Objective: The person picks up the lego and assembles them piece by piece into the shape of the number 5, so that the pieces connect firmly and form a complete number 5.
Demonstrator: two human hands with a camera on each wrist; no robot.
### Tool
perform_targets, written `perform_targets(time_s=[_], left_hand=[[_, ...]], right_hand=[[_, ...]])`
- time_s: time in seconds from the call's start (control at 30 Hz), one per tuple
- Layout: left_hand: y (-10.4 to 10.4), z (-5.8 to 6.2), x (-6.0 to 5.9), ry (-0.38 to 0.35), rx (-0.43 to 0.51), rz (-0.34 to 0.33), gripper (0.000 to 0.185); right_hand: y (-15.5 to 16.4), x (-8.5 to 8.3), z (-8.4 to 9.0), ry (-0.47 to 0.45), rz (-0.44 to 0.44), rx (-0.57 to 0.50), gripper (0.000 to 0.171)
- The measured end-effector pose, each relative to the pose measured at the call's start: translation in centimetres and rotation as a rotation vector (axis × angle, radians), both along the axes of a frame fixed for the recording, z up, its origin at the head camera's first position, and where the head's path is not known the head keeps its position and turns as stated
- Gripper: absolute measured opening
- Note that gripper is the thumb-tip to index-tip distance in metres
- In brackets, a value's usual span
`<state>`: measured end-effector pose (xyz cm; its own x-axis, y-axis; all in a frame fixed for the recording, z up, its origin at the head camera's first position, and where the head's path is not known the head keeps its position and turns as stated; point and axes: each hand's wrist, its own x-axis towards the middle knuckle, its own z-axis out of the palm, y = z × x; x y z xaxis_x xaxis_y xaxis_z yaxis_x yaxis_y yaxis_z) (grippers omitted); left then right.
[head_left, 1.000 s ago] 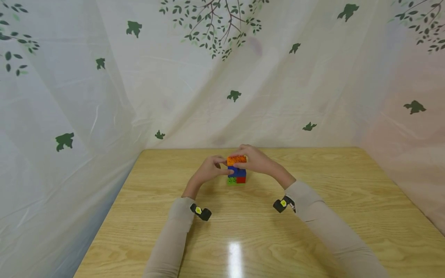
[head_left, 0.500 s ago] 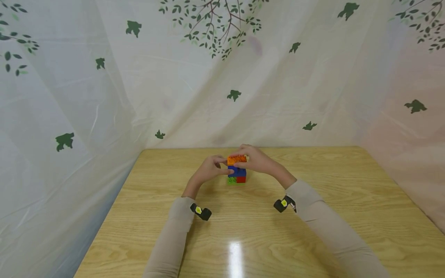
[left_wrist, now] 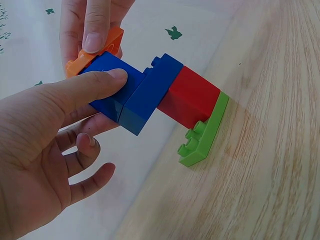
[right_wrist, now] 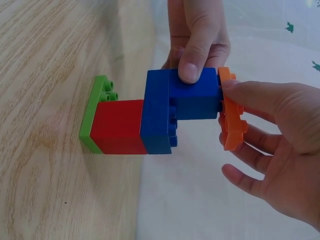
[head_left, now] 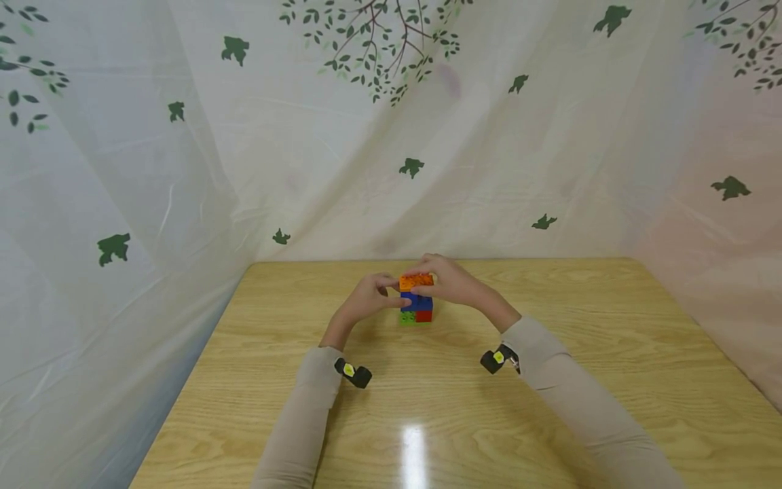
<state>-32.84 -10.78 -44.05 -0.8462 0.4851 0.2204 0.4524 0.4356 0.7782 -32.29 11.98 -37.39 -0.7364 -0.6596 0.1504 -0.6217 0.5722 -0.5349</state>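
Wooden table (head_left: 550, 380), hands (head_left: 366, 299) gripping mid-table block tower (head_left: 417, 302)

Flat orange plastic brick (left_wrist: 95, 50) largely covered by right-hand fingers (left_wrist: 95, 25) in the left wrist view. Far side of the upper blue plastic brick (right_wrist: 195, 97) hidden behind the left hand's thumb (right_wrist: 192, 55). Both beige sleeves (head_left: 293, 435) cut off by the head view's bottom edge.

I log a light wood-grain tabletop (head_left: 550, 407) with a glossy glare spot near its front edge. Directly on it stands one brick stack, its flat green base plate (head_left: 407, 318) touching the wood, with a red brick (head_left: 424, 316) seated on that plate.
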Motion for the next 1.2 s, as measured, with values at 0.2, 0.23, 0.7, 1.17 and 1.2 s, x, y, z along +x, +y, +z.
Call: perform_targets(time_s=[0.2, 0.23, 0.7, 1.17, 1.2], left_hand=[[0.01, -0.01, -0.02, -0.001, 0.010, -0.003, 0.032], [0.02, -0.01, -0.01, -0.002, 0.014, -0.003, 0.032], [0.46, -0.08, 0.04, -0.002, 0.015, 0.009, 0.031], [-0.03, -0.06, -0.05, 0.006, 0.022, -0.012, 0.035], [-0.04, -0.06, -0.06, 0.006, 0.020, -0.012, 0.035]], right_hand=[[-0.07, 0.16, 0.26, -0.006, 0.006, -0.001, 0.038], [-0.07, 0.18, 0.29, -0.008, 0.007, -0.002, 0.038], [0.11, -0.12, -0.03, -0.012, 0.010, -0.007, 0.038], [0.00, 0.03, 0.06, 0.023, 0.030, 0.017, 0.036], [0.00, 0.09, 0.13, 0.025, 0.032, 0.017, 0.036]])
